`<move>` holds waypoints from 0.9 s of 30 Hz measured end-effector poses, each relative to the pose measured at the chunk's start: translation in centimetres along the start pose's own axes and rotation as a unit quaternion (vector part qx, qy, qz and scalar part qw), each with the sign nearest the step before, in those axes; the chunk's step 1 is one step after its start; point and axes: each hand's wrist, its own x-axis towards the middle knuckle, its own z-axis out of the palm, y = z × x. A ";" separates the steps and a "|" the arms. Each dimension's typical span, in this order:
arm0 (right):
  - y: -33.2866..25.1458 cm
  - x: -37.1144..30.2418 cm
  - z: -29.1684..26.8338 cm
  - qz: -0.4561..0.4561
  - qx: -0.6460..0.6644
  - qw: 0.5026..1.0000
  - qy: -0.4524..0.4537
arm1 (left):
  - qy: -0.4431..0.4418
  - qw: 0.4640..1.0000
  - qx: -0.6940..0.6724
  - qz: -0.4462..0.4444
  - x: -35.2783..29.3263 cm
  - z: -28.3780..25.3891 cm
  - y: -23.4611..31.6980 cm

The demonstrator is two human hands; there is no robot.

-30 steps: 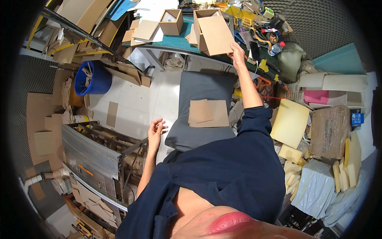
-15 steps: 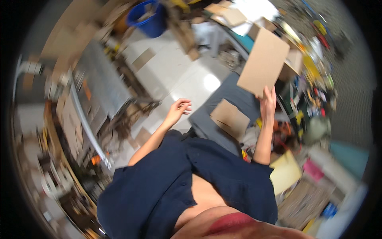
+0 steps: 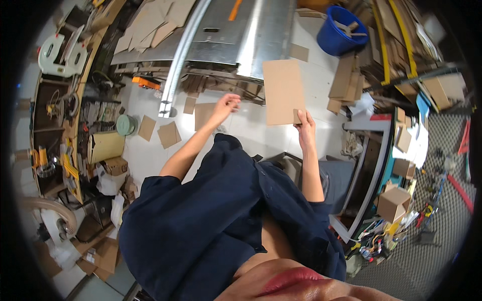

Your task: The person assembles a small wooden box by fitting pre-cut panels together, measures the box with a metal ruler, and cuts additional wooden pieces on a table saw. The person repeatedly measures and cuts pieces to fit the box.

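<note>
A flat rectangular cardboard sheet [image 3: 283, 93] is in my right hand [image 3: 305, 129], pinched at its lower right corner with the thumb on top. It is held up in front of me, over the floor and the near edge of a metal-topped machine table [image 3: 221, 42]. My left hand [image 3: 227, 108] is raised to the left of the sheet, apart from it. Its fingers are loosely curled and slightly spread, with nothing in them. A long metal rail [image 3: 181, 60] lies across the table beyond that hand.
Cardboard pieces [image 3: 155, 25] are piled on the machine table, and loose scraps [image 3: 169, 134] lie on the floor. A blue bin [image 3: 335, 36] holds offcuts at the far right. To the right stands a cluttered workbench [image 3: 384, 165]; shelves [image 3: 80, 115] line the left.
My view and body have turned left, away from the workbench and toward the machine table. My right hand still holds the cardboard sheet; my left hand stays empty.
</note>
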 end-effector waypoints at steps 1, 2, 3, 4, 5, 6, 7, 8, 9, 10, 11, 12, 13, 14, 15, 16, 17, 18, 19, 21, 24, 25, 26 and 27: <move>0.1 2.8 3.4 0.004 -0.023 1.000 -0.009 | 0.035 0.999 0.008 0.027 1.4 -4.9 -0.4; 0.3 5.6 5.8 -0.003 -0.059 0.998 -0.011 | 0.086 0.993 0.070 0.049 2.7 -8.6 0.1; 1.1 8.4 7.9 0.000 -0.094 0.996 -0.012 | 0.109 0.987 0.094 0.068 3.6 -12.4 0.6; 1.6 11.0 10.2 -0.004 -0.107 0.994 -0.028 | 0.161 0.982 0.078 0.056 4.5 -15.8 0.8; 1.8 13.2 12.7 0.015 -0.132 0.990 -0.055 | 0.193 0.978 0.057 0.060 5.4 -19.6 0.8; 2.1 15.8 13.9 0.015 -0.159 0.986 -0.042 | 0.210 0.975 0.061 0.042 6.5 -21.5 1.7; 2.7 18.4 14.7 0.019 -0.151 0.988 -0.040 | 0.224 0.971 0.075 0.038 7.6 -23.4 2.2; 2.9 20.7 16.3 0.024 -0.171 0.984 -0.051 | 0.244 0.964 0.095 0.036 8.9 -26.0 2.6; 2.9 22.9 18.3 0.027 -0.189 0.979 -0.067 | 0.268 0.948 0.165 0.045 10.4 -29.1 2.6; 3.3 24.8 19.6 0.034 -0.207 0.975 -0.079 | 0.286 0.928 0.233 0.048 11.8 -31.5 2.0; 3.6 26.7 20.2 0.030 -0.234 0.970 -0.063 | 0.291 0.918 0.263 0.062 13.4 -32.7 2.2; 3.8 28.8 20.9 0.023 -0.259 0.964 -0.048 | 0.290 0.911 0.284 0.067 15.0 -33.5 2.6; 4.0 30.9 21.5 0.016 -0.284 0.958 -0.033 | 0.286 0.902 0.315 0.070 16.7 -34.0 3.0; 4.4 32.9 21.5 -0.015 -0.339 0.941 0.003 | 0.279 0.893 0.346 0.070 18.2 -34.0 3.7; 4.9 34.7 21.9 -0.047 -0.391 0.919 0.035 | 0.280 0.883 0.372 0.064 19.7 -34.7 3.8; 5.5 36.4 22.2 -0.080 -0.441 0.892 0.066 | 0.279 0.873 0.396 0.058 21.6 -35.5 4.1; 6.8 36.9 22.0 -0.110 -0.472 0.872 0.073 | 0.259 0.871 0.415 0.055 22.8 -36.5 4.0; 6.9 38.3 22.3 -0.151 -0.498 0.850 0.086 | 0.249 0.874 0.415 0.048 24.0 -36.0 6.1; 7.2 39.5 22.4 -0.192 -0.523 0.824 0.101 | 0.234 0.875 0.419 0.066 25.4 -36.3 5.4; 8.5 40.1 22.9 -0.270 -0.576 0.763 0.116 | 0.191 0.862 0.455 0.115 26.7 -37.5 5.1; 8.3 37.0 26.9 -0.276 -0.537 0.790 0.102 | 0.109 0.815 0.545 0.165 28.2 -40.4 4.9; 8.1 35.1 28.9 -0.258 -0.502 0.820 0.093 | 0.084 0.794 0.574 0.185 28.6 -41.1 4.7; 8.1 32.9 31.2 -0.239 -0.466 0.847 0.088 | 0.056 0.770 0.600 0.208 29.3 -41.7 4.7; 8.3 29.9 33.8 -0.246 -0.487 0.836 0.063 | 0.034 0.772 0.590 0.235 29.9 -41.6 5.0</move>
